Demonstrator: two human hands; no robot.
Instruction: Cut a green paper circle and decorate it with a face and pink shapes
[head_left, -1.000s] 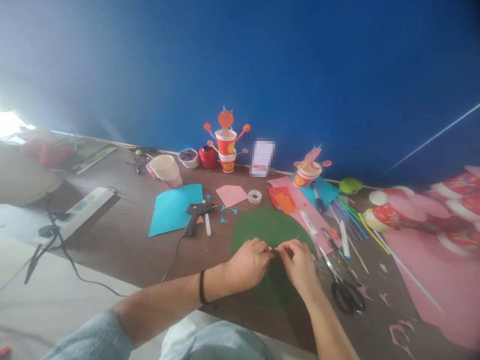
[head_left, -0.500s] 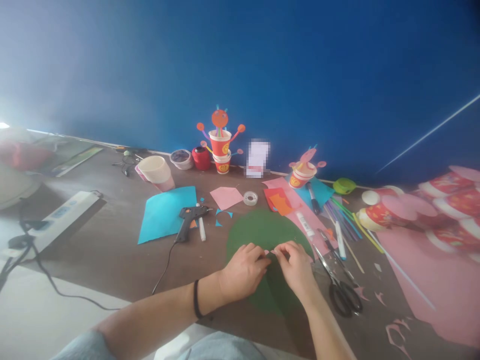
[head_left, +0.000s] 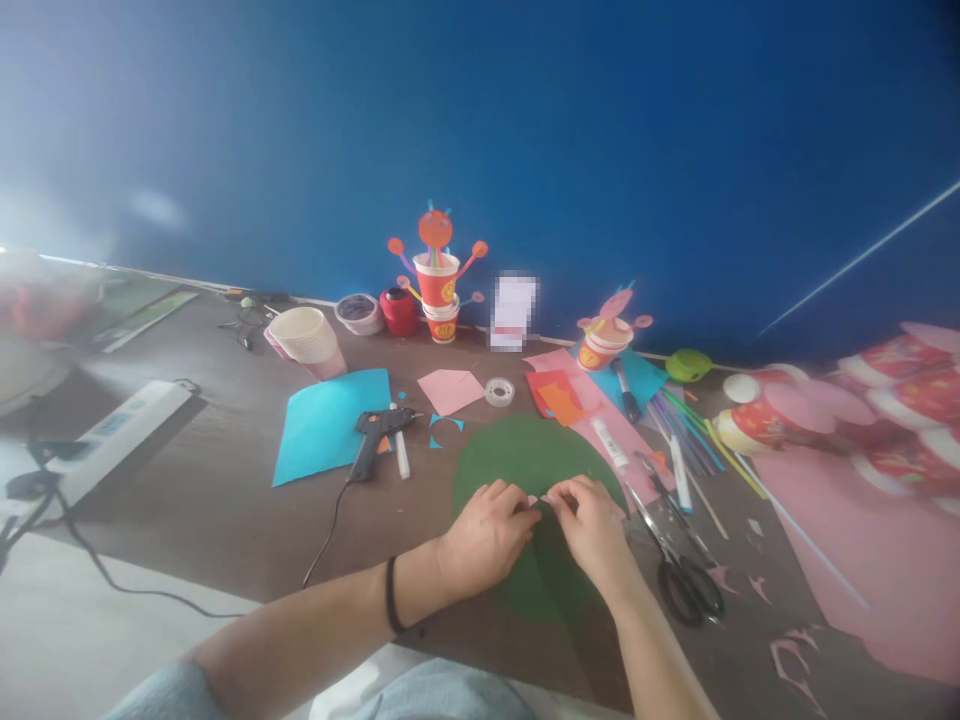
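Observation:
Both hands meet over a round green mat (head_left: pixel 517 450), fingertips almost touching. My left hand (head_left: pixel 487 535) is closed in a pinch, with a tiny pinkish bit at its fingertips, too small to name. Facing it, my right hand (head_left: pixel 589 520) pinches as well, and a small pale bit shows at its fingers. Whether the two bits are one piece I cannot tell. Black-handled scissors (head_left: pixel 686 590) lie right of my right hand. Left of the mat rest a black glue gun (head_left: pixel 371 440) and a white pen (head_left: pixel 401 450) beside a blue sheet (head_left: pixel 319 420).
Behind stand a figure of stacked red paper cups (head_left: pixel 439 285) and a second cup figure (head_left: pixel 600 345). A tape roll (head_left: pixel 499 392) and a pink sheet (head_left: pixel 450 390) lie beyond the mat. At left is a power strip (head_left: pixel 124 440); at right, large pink paper (head_left: pixel 862 560) and several decorated cups (head_left: pixel 911 415).
The view has shifted slightly. Both hands stay in the same pinching pose over the green mat, with barely any movement. The objects on the table lie as before.

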